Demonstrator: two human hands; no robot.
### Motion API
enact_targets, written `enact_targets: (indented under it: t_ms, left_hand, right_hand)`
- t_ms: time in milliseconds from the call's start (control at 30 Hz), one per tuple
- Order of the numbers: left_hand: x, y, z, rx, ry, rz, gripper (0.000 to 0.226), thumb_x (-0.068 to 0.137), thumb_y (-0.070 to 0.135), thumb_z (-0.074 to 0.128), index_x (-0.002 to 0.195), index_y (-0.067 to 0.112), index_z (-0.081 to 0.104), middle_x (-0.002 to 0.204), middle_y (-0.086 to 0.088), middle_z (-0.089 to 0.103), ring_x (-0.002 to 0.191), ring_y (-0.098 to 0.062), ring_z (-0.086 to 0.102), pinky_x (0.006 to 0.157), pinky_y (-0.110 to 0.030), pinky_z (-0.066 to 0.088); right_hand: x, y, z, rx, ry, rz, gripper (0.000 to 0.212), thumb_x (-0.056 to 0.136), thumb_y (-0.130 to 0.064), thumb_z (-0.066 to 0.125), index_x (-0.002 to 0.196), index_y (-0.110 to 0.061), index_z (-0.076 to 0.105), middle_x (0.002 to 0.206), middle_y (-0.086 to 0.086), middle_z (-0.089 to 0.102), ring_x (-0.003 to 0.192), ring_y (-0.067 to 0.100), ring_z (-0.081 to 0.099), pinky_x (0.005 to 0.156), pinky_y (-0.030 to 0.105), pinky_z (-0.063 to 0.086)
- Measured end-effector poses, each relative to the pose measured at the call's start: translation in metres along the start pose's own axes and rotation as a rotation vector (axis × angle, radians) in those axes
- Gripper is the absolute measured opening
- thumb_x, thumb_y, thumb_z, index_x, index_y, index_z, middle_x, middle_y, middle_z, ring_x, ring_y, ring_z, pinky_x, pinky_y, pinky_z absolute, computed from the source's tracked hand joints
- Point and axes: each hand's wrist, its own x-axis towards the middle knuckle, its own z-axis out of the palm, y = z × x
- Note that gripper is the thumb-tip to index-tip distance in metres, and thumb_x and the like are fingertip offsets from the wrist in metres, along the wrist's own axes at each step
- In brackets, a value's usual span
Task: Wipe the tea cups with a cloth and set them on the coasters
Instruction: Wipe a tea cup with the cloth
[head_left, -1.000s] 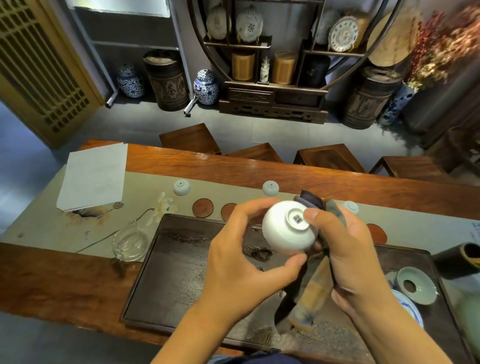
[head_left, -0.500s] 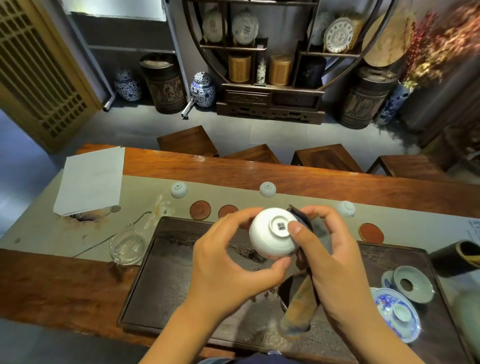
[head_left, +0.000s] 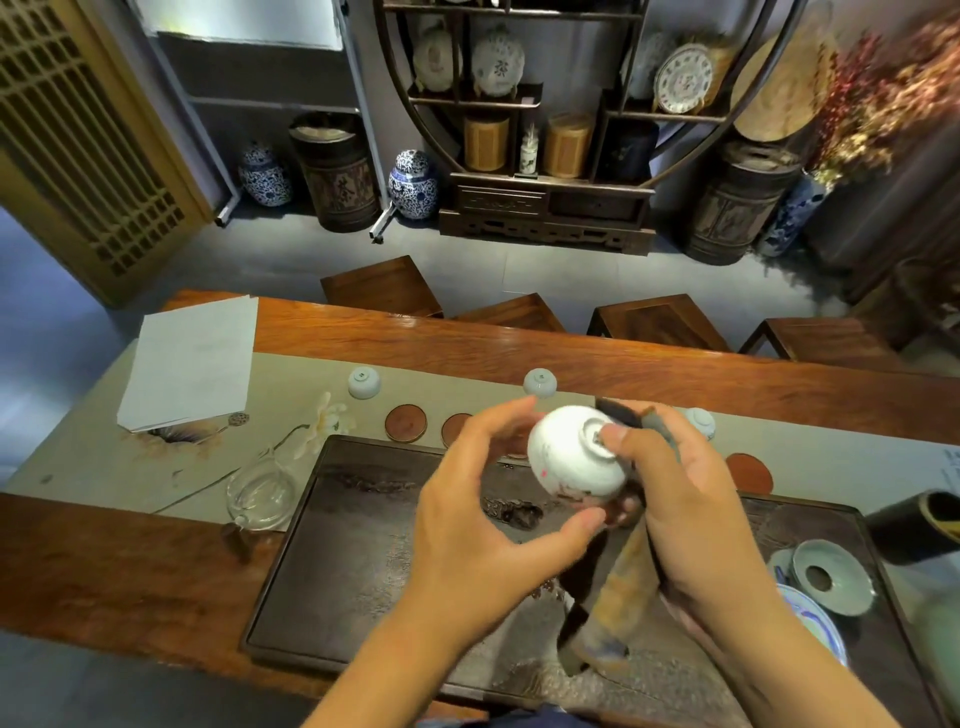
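Note:
A white tea cup (head_left: 571, 462) is held upside down and tilted over the dark tea tray (head_left: 363, 545). My right hand (head_left: 696, 509) grips a dark brownish cloth (head_left: 618, 592) tucked into the cup, its thumb pressing on the cup's foot. The cloth's tail hangs down to the tray. My left hand (head_left: 483, 519) curls around the cup's left side, thumb under the rim, fingertips barely off the wall. Three more cups (head_left: 363, 382) (head_left: 540, 382) (head_left: 700, 422) stand upside down on the runner. Round brown coasters (head_left: 405, 423) (head_left: 457, 428) (head_left: 748, 474) lie bare along the tray's far edge.
A glass pitcher (head_left: 262, 496) stands left of the tray and a paper sheet (head_left: 192, 364) lies at the far left. A celadon strainer dish (head_left: 831, 577), a blue-and-white plate (head_left: 815, 629) and a dark tube (head_left: 914, 525) crowd the right. Wooden stools (head_left: 660, 322) line the table's far side.
The cup has turned and tilted so its foot points right and a pink mark shows. My left fingers have loosened around it. Both hands stay over the tray.

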Motion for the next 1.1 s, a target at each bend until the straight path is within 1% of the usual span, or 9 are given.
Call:
enact_targets:
  t_ms: [133,300,467,567,667,767,867,967,1100]
  left_hand:
    - [-0.008,-0.001,0.010,0.053,0.139,-0.017,0.061,0.066,0.043,0.082,0.121,0.034,0.058,0.117,0.016,0.065,0.111,-0.011,0.064,0.088,-0.027,0.054]
    - [-0.008,0.000,0.004,0.042,0.103,0.020,0.057,0.064,0.038,0.083,0.117,0.024,0.066,0.115,0.015,0.069,0.110,-0.009,0.065,0.089,-0.029,0.055]
    - [0.001,0.000,-0.012,0.000,-0.053,0.045,0.058,0.060,0.033,0.085,0.114,0.021,0.069,0.111,0.008,0.073,0.104,-0.013,0.069,0.087,-0.029,0.056]
    - [0.006,0.001,-0.019,-0.033,-0.166,0.033,0.058,0.059,0.027,0.087,0.114,0.020,0.069,0.111,0.006,0.073,0.104,-0.012,0.069,0.087,-0.025,0.054]
    - [0.009,0.001,-0.018,-0.063,-0.214,0.032,0.062,0.064,0.024,0.086,0.122,0.017,0.065,0.119,0.005,0.070,0.110,-0.012,0.067,0.092,-0.023,0.052]
    - [0.003,0.001,-0.006,-0.040,-0.129,0.038,0.070,0.068,0.029,0.083,0.132,0.018,0.057,0.127,0.008,0.065,0.119,-0.014,0.062,0.098,-0.029,0.050]
    - [-0.009,0.003,0.008,0.032,0.038,0.002,0.066,0.068,0.040,0.082,0.128,0.027,0.057,0.123,0.016,0.063,0.118,-0.010,0.060,0.096,-0.030,0.051]
    - [-0.016,0.002,0.014,0.071,0.126,-0.024,0.057,0.067,0.042,0.079,0.119,0.032,0.060,0.116,0.019,0.064,0.111,-0.006,0.062,0.090,-0.023,0.052]
    - [-0.013,-0.002,0.005,0.042,0.091,-0.023,0.057,0.064,0.039,0.082,0.117,0.026,0.065,0.113,0.014,0.069,0.110,-0.012,0.066,0.090,-0.032,0.055]
  right_hand:
    - [-0.008,0.004,0.006,-0.063,-0.002,-0.019,0.017,0.072,-0.023,0.066,0.089,-0.019,0.065,0.083,-0.002,0.072,0.074,0.008,0.068,0.058,0.015,0.050]
    - [-0.014,-0.001,0.001,-0.213,-0.023,-0.109,0.022,0.071,-0.026,0.069,0.092,-0.023,0.060,0.088,-0.016,0.069,0.079,-0.004,0.065,0.063,0.007,0.047]
    - [-0.018,-0.004,-0.004,-0.310,-0.088,-0.127,0.021,0.072,-0.028,0.069,0.091,-0.022,0.061,0.091,-0.018,0.068,0.084,-0.004,0.064,0.068,0.005,0.045]
    - [-0.016,-0.011,-0.007,-0.349,-0.158,-0.105,0.021,0.072,-0.027,0.070,0.090,-0.021,0.062,0.085,-0.023,0.069,0.076,-0.008,0.063,0.062,0.001,0.042]
    - [-0.012,-0.017,-0.009,-0.318,-0.186,-0.075,0.027,0.072,-0.028,0.077,0.091,-0.015,0.063,0.079,-0.021,0.070,0.070,-0.008,0.063,0.059,0.002,0.042]
    - [-0.009,-0.014,-0.008,-0.245,-0.092,-0.089,0.022,0.077,-0.019,0.074,0.094,-0.008,0.066,0.077,-0.015,0.071,0.068,-0.007,0.064,0.057,0.004,0.044]
    - [-0.011,-0.008,-0.003,-0.235,0.011,-0.116,0.014,0.082,-0.011,0.069,0.094,-0.007,0.065,0.077,-0.015,0.071,0.066,-0.007,0.064,0.054,0.004,0.044]
    - [-0.015,-0.002,0.000,-0.313,0.048,-0.125,0.017,0.080,-0.020,0.072,0.095,-0.016,0.065,0.086,-0.011,0.071,0.074,-0.002,0.065,0.059,0.006,0.046]
    - [-0.019,-0.004,0.000,-0.359,0.017,-0.132,0.022,0.078,-0.035,0.074,0.092,-0.024,0.062,0.092,-0.015,0.069,0.082,-0.001,0.065,0.064,0.006,0.046]
